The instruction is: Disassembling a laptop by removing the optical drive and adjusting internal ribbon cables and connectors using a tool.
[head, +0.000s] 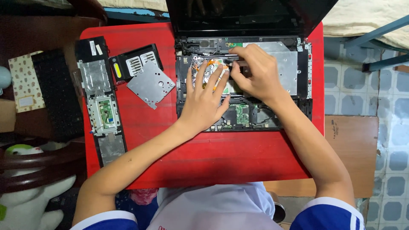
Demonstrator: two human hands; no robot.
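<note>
Red table (140, 123), square, filling the middle of the view. Opened laptop (243, 85) at its far right part, lid tilted back, bottom shell stripped bare, circuit boards and a silver shield plate (287, 64) exposed. Long black palmrest panel (102, 106) lying face down along the table's left edge, touchpad board showing. Black keyboard (57, 93) off the table, further left. Loose grey metal plate (151, 84) between panel and laptop, overlapping a small black cover (134, 63). Left hand (204, 102) flat on the laptop's inner parts, fingers spread apart. Right hand (255, 72) just beside it, fingertips pinched together near the hinge; whatever sits between them too small to tell.
</note>
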